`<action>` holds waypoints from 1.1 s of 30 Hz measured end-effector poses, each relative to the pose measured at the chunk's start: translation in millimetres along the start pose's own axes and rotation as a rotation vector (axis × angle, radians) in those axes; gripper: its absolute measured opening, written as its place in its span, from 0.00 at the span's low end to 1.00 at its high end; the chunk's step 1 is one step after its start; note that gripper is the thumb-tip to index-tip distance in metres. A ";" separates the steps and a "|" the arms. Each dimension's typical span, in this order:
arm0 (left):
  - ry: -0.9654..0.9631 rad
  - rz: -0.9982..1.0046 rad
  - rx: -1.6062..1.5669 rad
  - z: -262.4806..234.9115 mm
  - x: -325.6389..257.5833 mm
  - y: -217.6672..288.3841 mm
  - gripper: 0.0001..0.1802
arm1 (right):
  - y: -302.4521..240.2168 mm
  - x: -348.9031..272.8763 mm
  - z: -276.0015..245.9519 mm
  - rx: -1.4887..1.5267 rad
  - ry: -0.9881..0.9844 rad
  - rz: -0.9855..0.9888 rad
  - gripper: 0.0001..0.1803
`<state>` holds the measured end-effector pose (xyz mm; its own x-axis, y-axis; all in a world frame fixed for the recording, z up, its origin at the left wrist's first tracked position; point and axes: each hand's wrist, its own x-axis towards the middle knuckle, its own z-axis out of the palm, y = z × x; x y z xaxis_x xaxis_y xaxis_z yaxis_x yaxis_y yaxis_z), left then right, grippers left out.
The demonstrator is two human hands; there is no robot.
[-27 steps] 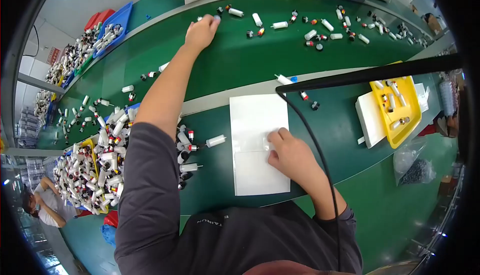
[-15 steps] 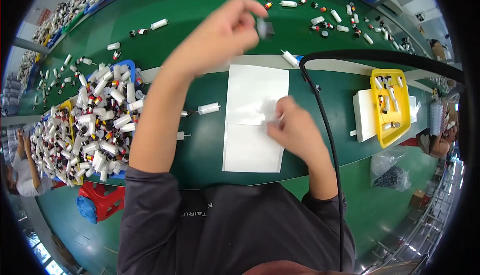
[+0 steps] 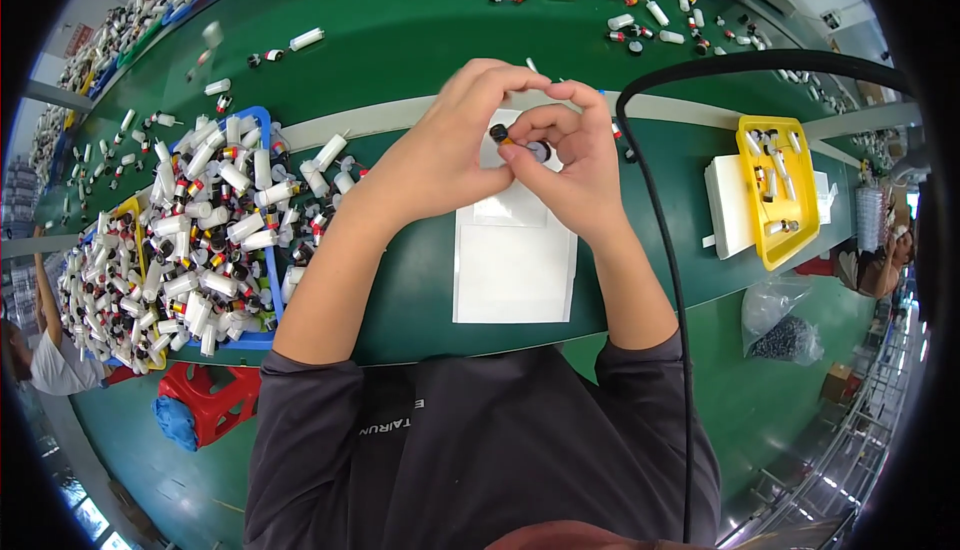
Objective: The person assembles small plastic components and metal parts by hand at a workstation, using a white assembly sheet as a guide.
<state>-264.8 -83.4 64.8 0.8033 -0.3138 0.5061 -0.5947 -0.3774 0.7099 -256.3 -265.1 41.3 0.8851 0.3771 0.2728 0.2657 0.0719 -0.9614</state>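
Both hands are raised over a white paper sheet [image 3: 512,275]. The fingers of my right hand [image 3: 580,165] pinch a small cylindrical part [image 3: 504,137] with a black end and a yellow-orange band. A round dark-rimmed disc [image 3: 540,151] also shows among those fingers; whether it is joined to the part cannot be made out. Curved around the part's left side, my left hand [image 3: 450,145] has thumb and index finger apart, with no visible grip on anything. A clear flat piece [image 3: 507,212] lies on the paper beneath the hands.
A blue bin [image 3: 268,290] heaped with white cylinders and small parts stands left. A yellow tray [image 3: 803,235] rests on a white stack [image 3: 733,215] at right. A black cable [image 3: 650,210] arches past my right arm. Loose parts lie on the green belt [image 3: 400,35] beyond.
My left hand has come down and nearer from above the belt. My right hand has risen from the paper to meet it. Parts left of the paper now lie closer to the bin.
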 end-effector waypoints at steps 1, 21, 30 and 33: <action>0.000 0.008 -0.007 -1.8 0.8 1.2 0.36 | 2.8 0.0 -0.9 0.047 0.051 -0.038 0.34; 0.035 -0.575 -0.935 22.2 -4.9 -20.4 0.21 | 20.7 -3.8 4.9 0.152 0.307 -0.003 0.26; 0.091 -0.600 -0.896 12.9 -1.9 -22.1 0.20 | 30.9 -4.9 2.0 -0.076 0.245 -0.107 0.25; 0.061 -0.586 -0.838 11.6 -1.5 -22.0 0.20 | 28.4 -2.9 -9.5 -0.102 0.259 -0.150 0.23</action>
<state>-253.3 -84.8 42.8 0.9747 -0.2223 -0.0227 0.0863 0.2806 0.9559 -247.7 -272.9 13.6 0.8973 0.1210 0.4244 0.4263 0.0112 -0.9045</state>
